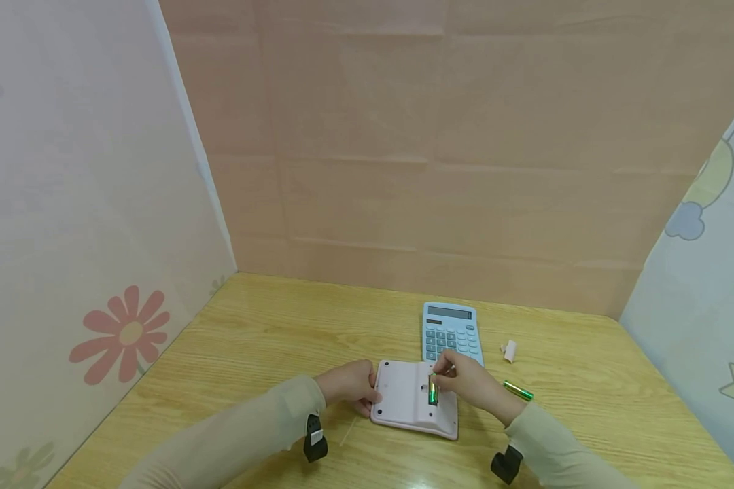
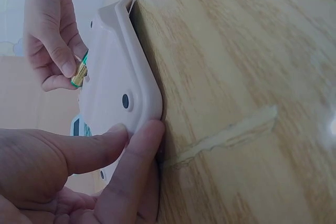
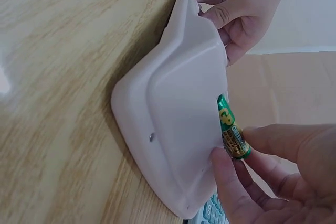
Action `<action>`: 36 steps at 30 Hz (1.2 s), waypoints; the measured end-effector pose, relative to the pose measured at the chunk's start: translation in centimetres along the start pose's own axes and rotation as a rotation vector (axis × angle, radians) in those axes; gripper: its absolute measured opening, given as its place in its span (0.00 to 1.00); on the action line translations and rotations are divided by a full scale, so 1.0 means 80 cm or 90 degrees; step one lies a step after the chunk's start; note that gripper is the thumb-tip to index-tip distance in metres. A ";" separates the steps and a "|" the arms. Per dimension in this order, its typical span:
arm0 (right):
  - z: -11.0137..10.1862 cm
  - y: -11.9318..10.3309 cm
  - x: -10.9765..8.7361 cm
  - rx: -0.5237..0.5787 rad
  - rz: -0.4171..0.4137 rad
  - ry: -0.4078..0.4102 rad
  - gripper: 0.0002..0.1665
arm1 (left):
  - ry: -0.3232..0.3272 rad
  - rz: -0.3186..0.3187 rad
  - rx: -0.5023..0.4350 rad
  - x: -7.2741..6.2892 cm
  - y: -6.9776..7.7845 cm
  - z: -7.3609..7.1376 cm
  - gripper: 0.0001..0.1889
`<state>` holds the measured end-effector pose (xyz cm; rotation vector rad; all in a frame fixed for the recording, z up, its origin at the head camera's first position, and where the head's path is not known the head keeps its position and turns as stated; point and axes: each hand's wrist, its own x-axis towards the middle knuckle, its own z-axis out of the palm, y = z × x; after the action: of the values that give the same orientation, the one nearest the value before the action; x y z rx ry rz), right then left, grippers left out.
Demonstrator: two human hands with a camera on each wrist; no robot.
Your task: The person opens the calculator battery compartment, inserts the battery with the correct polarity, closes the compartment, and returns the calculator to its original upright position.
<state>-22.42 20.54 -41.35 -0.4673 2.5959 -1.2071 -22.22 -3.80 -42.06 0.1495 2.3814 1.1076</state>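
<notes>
A pale pink calculator [image 1: 397, 394] lies face down on the wooden table, its back with dark round feet uppermost. My left hand [image 1: 351, 384] grips its left edge, thumb on the back and fingers at the rim, as the left wrist view shows. At the open battery slot, my right hand [image 1: 471, 386] pinches one end of a green and gold battery [image 3: 231, 129] between thumb and fingers. In the right wrist view the battery's far end dips into the slot, while the held end sticks up out of it.
Just beyond the pink calculator lies a light blue calculator [image 1: 451, 334], face up. To the right are a small pink cover piece [image 1: 510, 350] and a second green battery [image 1: 518, 390], near my right wrist. Draped walls border the table [image 1: 300, 319] at the back and sides.
</notes>
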 end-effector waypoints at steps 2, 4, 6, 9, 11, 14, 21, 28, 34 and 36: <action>0.000 0.001 0.000 -0.001 -0.004 -0.002 0.07 | -0.001 0.001 0.000 0.001 -0.001 0.000 0.11; -0.001 0.002 -0.001 -0.006 -0.012 -0.002 0.07 | -0.001 0.002 0.003 0.002 -0.001 0.001 0.11; -0.001 0.002 -0.001 -0.014 -0.021 -0.001 0.06 | -0.002 0.001 0.007 0.001 -0.001 0.000 0.11; -0.003 0.002 -0.001 -0.030 -0.028 0.001 0.07 | -0.003 -0.001 0.011 0.001 0.000 0.000 0.10; -0.004 0.001 -0.002 -0.041 -0.029 0.003 0.07 | -0.004 -0.002 0.008 0.001 0.000 0.000 0.10; -0.005 -0.001 -0.004 -0.050 -0.026 0.004 0.08 | -0.005 0.000 0.001 0.001 0.000 0.000 0.10; -0.001 -0.004 -0.004 -0.063 -0.006 0.015 0.08 | -0.002 -0.007 0.000 0.002 -0.001 0.001 0.11; 0.004 -0.007 0.001 -0.080 0.015 0.031 0.09 | -0.003 -0.013 0.004 0.002 -0.001 0.000 0.10; 0.003 -0.009 0.002 -0.123 -0.018 0.022 0.08 | -0.003 -0.010 0.009 0.002 -0.001 0.000 0.11; 0.002 -0.010 0.003 -0.133 -0.024 0.019 0.08 | -0.002 -0.008 0.012 0.002 -0.001 0.000 0.11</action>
<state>-22.40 19.85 -40.85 -0.5446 2.7647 -0.9642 -22.36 -3.75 -42.19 0.1426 2.3877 1.0795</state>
